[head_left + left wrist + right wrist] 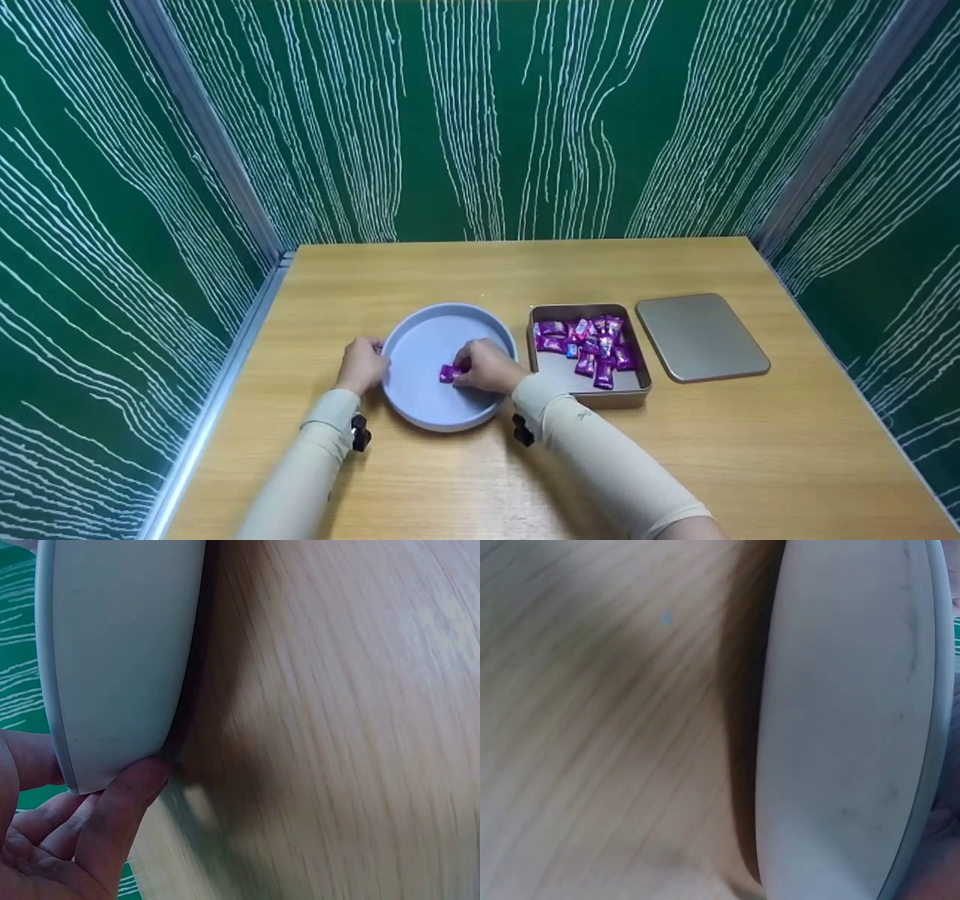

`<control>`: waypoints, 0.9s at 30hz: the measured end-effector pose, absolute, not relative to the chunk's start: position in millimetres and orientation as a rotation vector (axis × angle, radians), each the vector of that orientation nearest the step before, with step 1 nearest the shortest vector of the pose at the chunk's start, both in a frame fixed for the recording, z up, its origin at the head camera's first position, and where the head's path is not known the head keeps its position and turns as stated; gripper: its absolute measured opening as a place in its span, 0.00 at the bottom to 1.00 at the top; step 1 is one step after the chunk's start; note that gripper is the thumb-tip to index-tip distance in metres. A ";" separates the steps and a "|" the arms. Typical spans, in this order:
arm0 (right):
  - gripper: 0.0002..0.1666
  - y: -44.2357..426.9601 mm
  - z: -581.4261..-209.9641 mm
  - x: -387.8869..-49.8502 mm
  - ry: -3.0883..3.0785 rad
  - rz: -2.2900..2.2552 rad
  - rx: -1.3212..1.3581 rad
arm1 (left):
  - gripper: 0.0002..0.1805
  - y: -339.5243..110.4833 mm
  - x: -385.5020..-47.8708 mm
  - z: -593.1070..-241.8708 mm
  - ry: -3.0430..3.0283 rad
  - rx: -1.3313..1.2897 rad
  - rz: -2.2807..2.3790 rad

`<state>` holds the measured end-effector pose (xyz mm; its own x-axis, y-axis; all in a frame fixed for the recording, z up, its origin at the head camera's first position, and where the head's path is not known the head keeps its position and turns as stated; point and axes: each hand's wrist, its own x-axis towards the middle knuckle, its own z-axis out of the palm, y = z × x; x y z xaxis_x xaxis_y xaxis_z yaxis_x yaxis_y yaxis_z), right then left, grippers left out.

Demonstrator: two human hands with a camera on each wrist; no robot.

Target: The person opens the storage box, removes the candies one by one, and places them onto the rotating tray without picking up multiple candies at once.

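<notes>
A round pale blue-grey tray [420,337] with a raised rim lies on the table. At its left side my left hand [364,366] grips the rim; in the left wrist view the fingers of the left hand [82,832] pinch the tray's wall [120,660]. Inside the tray, my right hand [486,365] pinches a purple wrapped candy [448,373] close to the tray's floor. The right wrist view is mostly filled by the tray's outer wall [840,727], and only a blurred bit of the hand shows at its right edge.
Right of the tray stands a square metal tin [559,371] holding several purple wrapped candies [604,373]. Its flat lid [703,337] lies farther right on the wooden table [480,480]. Green walls with white lines rise around the table.
</notes>
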<state>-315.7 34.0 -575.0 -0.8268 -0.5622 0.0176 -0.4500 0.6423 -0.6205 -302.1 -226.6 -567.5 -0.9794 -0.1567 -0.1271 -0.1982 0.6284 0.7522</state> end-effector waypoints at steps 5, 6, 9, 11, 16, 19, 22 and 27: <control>0.16 33.6 -575.1 -317.3 2.682 -0.972 -0.817 | 0.21 -227.0 -303.2 -570.6 2.790 -0.303 1.316; 0.17 33.9 -574.1 -317.2 2.679 -0.982 -0.812 | 0.21 -226.7 -303.3 -570.7 2.791 -0.307 1.316; 0.20 35.6 -569.7 -317.6 2.685 -1.009 -0.800 | 0.21 -226.5 -303.4 -570.3 2.784 -0.311 1.319; 0.21 38.1 -564.1 -317.4 2.678 -1.028 -0.800 | 0.21 -226.5 -303.4 -569.7 2.781 -0.313 1.319; 0.22 48.0 -549.0 -318.6 2.673 -1.066 -0.794 | 0.22 -226.0 -302.1 -568.9 2.779 -0.304 1.333; 0.23 56.2 -543.0 -321.1 2.690 -1.063 -0.797 | 0.22 -226.2 -301.9 -568.7 2.780 -0.298 1.328; 0.24 65.0 -538.0 -324.1 2.697 -1.066 -0.776 | 0.22 -226.6 -302.4 -568.9 2.787 -0.287 1.322; 0.24 78.8 -529.4 -328.2 2.686 -1.097 -0.684 | 0.22 -227.6 -303.1 -569.9 2.781 -0.284 1.333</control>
